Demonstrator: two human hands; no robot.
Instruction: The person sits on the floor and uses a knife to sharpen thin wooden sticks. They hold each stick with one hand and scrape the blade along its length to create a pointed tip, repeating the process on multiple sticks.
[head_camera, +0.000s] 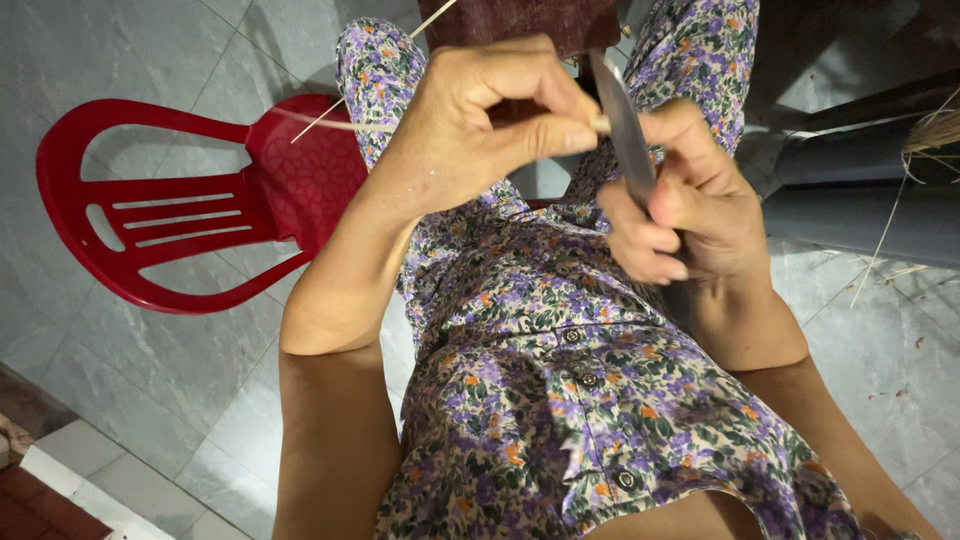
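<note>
Pale, thin bamboo sliver (350, 125) is pinched in our left hand (480, 120), crossing the grey steel knife blade (625, 130) that our right hand (680, 215) grips closed. We judge it light, springy, brittle; best held near the blade.

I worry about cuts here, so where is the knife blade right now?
In the head view, right of centre, the knife blade rises from the right hand, its edge against the thin pale strip pinched by the left hand.

chair (190, 215) left of hands, pipes (860, 190) right
</note>
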